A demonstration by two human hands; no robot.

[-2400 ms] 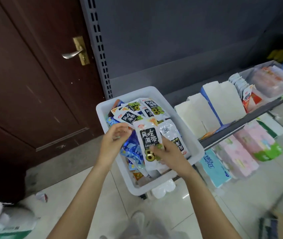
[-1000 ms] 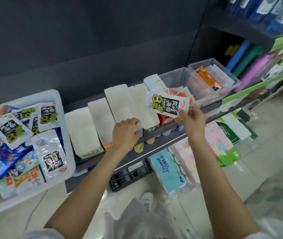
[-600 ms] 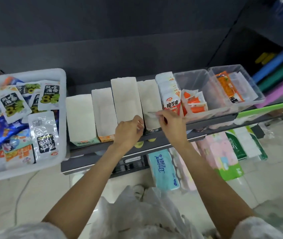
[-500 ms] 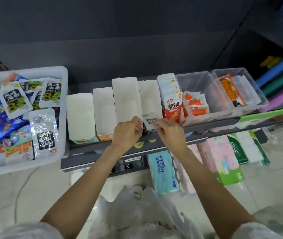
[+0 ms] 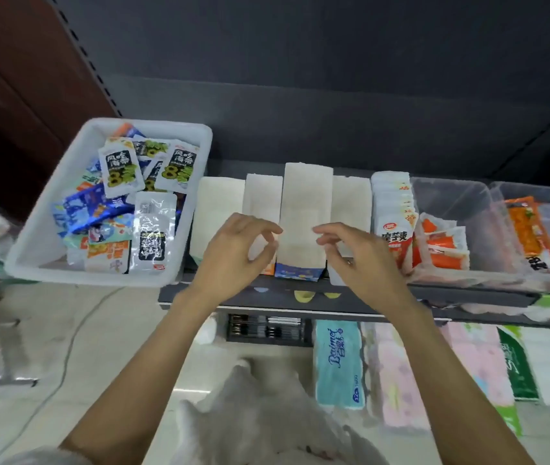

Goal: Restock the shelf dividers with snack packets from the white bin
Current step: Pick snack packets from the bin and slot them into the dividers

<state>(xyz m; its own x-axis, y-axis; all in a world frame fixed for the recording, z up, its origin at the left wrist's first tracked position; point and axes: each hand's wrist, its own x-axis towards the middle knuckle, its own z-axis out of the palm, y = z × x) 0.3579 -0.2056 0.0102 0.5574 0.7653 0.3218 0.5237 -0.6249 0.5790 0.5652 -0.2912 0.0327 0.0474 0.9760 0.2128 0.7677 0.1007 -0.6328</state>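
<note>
The white bin (image 5: 49, 226) stands at the left end of the shelf, heaped with snack packets: black-and-green seaweed packets (image 5: 117, 169), blue packets and a silver packet (image 5: 153, 234). Several white cardboard dividers (image 5: 304, 209) stand in a row on the dark shelf to its right. My left hand (image 5: 233, 253) and my right hand (image 5: 364, 260) hover over the front of the dividers, fingers spread, each holding nothing. The packet set down a moment ago is hidden behind my right hand.
Right of the dividers stands a row of red-and-white packets (image 5: 392, 223), then clear tubs (image 5: 451, 226) with orange packets (image 5: 528, 236). The shelf's front edge (image 5: 267, 297) runs below my hands. Tissue packs (image 5: 337, 364) sit underneath. A brown door (image 5: 15, 78) is at far left.
My right hand carried a seaweed packet from the bin to the divider beside the red packets, set it in and let go. Both hands have now lifted off the dividers.
</note>
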